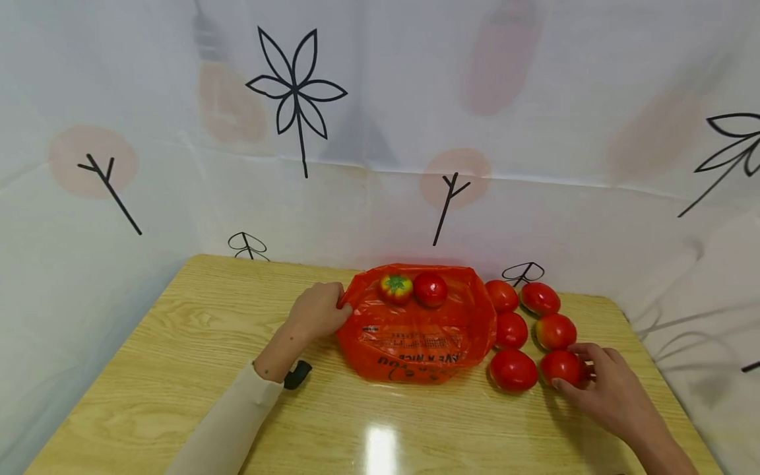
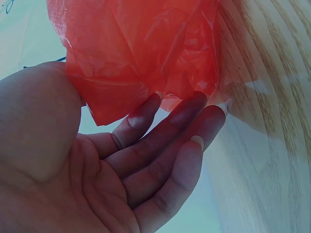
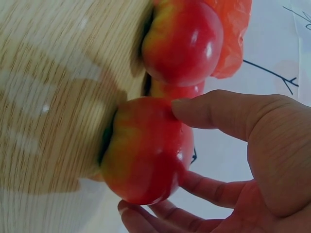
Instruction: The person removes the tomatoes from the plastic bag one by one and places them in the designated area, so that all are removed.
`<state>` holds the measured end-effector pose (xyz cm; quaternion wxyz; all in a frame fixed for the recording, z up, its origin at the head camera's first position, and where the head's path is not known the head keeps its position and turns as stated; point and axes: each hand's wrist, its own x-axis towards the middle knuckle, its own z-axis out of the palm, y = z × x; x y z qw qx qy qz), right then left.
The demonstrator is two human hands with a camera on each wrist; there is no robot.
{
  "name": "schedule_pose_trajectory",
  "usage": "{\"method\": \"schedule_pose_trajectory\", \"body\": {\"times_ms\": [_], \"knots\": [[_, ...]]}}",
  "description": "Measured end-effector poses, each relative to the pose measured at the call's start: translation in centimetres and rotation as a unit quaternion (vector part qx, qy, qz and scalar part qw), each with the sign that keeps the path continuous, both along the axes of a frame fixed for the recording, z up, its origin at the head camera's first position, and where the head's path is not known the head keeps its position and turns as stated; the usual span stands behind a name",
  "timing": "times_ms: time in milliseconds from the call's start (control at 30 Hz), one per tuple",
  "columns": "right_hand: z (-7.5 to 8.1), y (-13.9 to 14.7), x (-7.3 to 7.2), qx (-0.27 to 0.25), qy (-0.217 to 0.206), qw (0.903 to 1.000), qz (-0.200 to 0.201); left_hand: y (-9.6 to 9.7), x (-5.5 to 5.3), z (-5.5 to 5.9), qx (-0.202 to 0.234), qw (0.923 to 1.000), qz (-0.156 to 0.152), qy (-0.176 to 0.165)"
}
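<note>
My left hand point(image 1: 317, 311) pinches the left rim of a red plastic bag point(image 1: 415, 330), which lies with its mouth spread wide. Two tomatoes sit inside near its far side: one shows a green star-shaped stem end point(image 1: 396, 287), and beside it is a plain red tomato point(image 1: 430, 289). In the left wrist view, thin red film point(image 2: 141, 58) hangs between thumb and fingers. At the near right corner of the tomato group, my right hand point(image 1: 614, 389) grips a tomato point(image 3: 148, 150), thumb on one side and fingers on the other.
Several more tomatoes stand close together right of the bag, among them a large near one point(image 1: 513, 371) and a far one point(image 1: 539, 299). All rest on a wood-grain table point(image 1: 196, 343). A white patterned cloth point(image 1: 380, 119) hangs behind its far edge.
</note>
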<state>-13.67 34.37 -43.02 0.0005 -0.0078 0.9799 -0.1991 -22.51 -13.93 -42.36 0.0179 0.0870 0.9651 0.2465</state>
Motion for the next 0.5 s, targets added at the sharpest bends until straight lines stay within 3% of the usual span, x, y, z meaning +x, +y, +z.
{"method": "schedule_pose_trajectory", "body": {"times_ms": [333, 500], "knots": [[0.6, -0.2, 0.2, -0.001, 0.011, 0.9999, 0.004, 0.0, 0.0, 0.1, -0.004, 1.0000, 0.001, -0.003], [1.1, -0.5, 0.6, -0.006, 0.037, 0.9993, 0.006, 0.1, 0.1, 0.1, -0.001, 1.0000, 0.005, -0.007]]}}
